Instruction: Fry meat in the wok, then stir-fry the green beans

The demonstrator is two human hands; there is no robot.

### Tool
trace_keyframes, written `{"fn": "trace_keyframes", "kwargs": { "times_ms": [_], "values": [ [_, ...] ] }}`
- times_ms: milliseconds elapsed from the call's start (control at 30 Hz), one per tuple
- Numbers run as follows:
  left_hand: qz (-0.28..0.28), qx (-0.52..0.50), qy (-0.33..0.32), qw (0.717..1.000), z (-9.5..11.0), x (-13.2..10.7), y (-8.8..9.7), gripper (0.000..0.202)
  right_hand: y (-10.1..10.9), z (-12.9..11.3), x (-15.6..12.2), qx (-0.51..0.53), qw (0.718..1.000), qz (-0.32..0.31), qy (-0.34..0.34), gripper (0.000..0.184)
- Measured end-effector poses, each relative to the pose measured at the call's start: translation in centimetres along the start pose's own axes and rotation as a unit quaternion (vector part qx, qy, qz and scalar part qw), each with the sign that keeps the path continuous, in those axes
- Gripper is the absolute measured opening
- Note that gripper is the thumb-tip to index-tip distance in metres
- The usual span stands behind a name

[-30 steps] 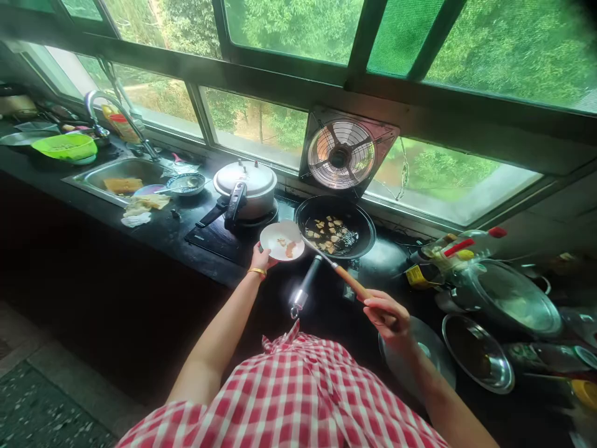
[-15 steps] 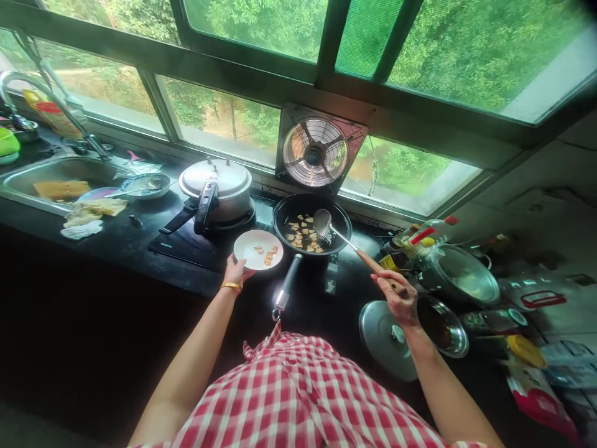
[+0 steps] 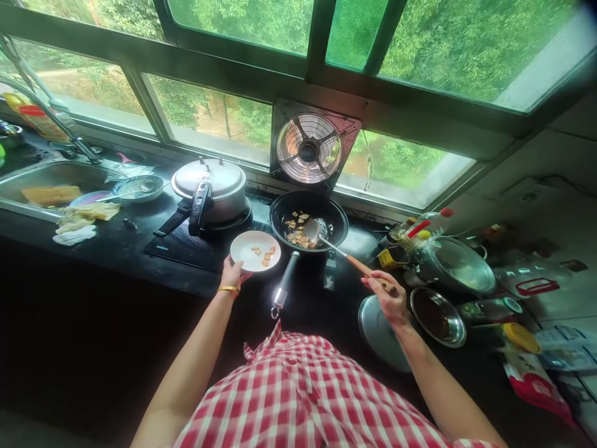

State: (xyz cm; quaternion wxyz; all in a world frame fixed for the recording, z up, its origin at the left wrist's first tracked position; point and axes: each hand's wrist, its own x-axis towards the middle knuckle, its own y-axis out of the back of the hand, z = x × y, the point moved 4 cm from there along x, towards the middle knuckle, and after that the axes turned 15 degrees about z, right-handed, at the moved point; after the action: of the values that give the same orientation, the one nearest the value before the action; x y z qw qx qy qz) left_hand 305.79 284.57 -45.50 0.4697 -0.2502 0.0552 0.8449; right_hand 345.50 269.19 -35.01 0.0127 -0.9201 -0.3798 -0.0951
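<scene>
My left hand (image 3: 231, 274) grips the near left rim of a white plate (image 3: 245, 249), which bears a few browned food pieces (image 3: 267, 256). The plate is held just left of a black frying pan (image 3: 338, 214). My right hand (image 3: 389, 297) is closed round the wooden handle of a spatula (image 3: 359, 266). Its metal head rests among small browned pieces (image 3: 295, 236) gathered in the left and front of the pan. The pan's handle (image 3: 285, 283) points toward my body, and neither hand touches it.
Left of the pan stands a pressure cooker (image 3: 212, 186) on a black cooktop (image 3: 172, 251). Farther left are a bowl (image 3: 137, 188), cloths (image 3: 84, 219) and a sink (image 3: 13, 180). A pan lid (image 3: 380, 333), a steel bowl (image 3: 438, 317), a pot (image 3: 459, 264) and bottles crowd the right. An exhaust fan (image 3: 309, 149) sits behind.
The spatula head has moved down and left within the pan, pushing the pieces together toward the front left. My right hand has shifted slightly left. The plate stays in my left hand.
</scene>
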Motion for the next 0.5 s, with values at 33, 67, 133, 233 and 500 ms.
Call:
{"fn": "trace_keyframes", "kwargs": {
  "times_ms": [33, 67, 133, 233, 500],
  "values": [
    [-0.001, 0.0, 0.0, 1.0, 0.1, -0.1, 0.0, 0.061, -0.4, 0.3, -0.3, 0.009, 1.0, -0.002, -0.005, 0.034],
    [0.0, 0.0, -0.001, 1.0, 0.1, -0.1, 0.0, 0.061, -0.8, 0.5, -0.7, 0.012, 1.0, -0.007, -0.007, 0.034],
    [0.002, 0.0, -0.004, 1.0, 0.2, -0.1, 0.0, 0.061, -1.6, 0.6, -1.6, 0.002, 1.0, -0.025, 0.001, 0.031],
    [0.007, 0.002, -0.006, 1.0, 0.4, -0.2, 0.1, 0.061, -2.4, 0.0, -2.8, -0.034, 0.995, -0.076, 0.048, 0.022],
    [0.01, 0.013, -0.008, 1.0, 0.8, -0.4, 0.0, 0.06, -4.3, -2.5, -5.1, -0.055, 0.947, -0.193, 0.251, 0.016]
  ]
}}
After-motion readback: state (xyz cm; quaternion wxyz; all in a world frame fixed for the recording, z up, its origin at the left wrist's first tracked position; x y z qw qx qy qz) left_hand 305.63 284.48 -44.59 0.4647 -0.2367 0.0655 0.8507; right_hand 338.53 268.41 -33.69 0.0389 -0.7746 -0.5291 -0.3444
